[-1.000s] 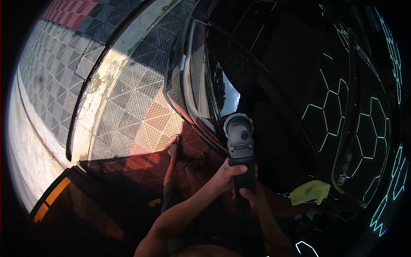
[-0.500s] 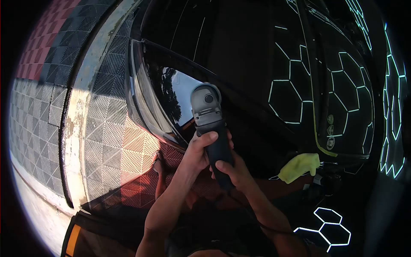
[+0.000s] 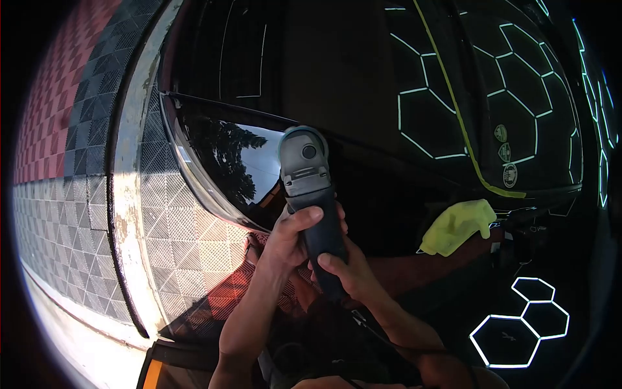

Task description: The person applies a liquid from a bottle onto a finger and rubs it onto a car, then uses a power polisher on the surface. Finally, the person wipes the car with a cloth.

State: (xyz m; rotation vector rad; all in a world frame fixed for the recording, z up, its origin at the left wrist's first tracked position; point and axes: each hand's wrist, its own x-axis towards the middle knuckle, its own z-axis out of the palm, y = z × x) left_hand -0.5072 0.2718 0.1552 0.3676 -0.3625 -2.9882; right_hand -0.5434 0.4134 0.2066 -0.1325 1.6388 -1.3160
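A grey and black power polisher (image 3: 317,220) points away from me, its round head over the dark glossy car panel (image 3: 350,188). Wrapped round the upper part of its body is my left hand (image 3: 290,235), thumb on top. My right hand (image 3: 346,264) grips the lower end of the same tool, near the cable. The pad under the head is mostly hidden, with just a pale rim showing. Left of the head, the car's glossy headlight area (image 3: 223,159) reflects a tree and sky.
A yellow-green cloth (image 3: 457,227) lies on the car at the right. Yellow tape (image 3: 460,123) edges the windshield, which carries round stickers (image 3: 504,152). Patterned floor tiles (image 3: 172,233) lie at the left. A black and orange object (image 3: 153,373) stands at the lower left.
The view has shifted, so the cloth, tape and headlight area appear displaced. Both hands still hold the polisher, which sits slightly further left in the picture.
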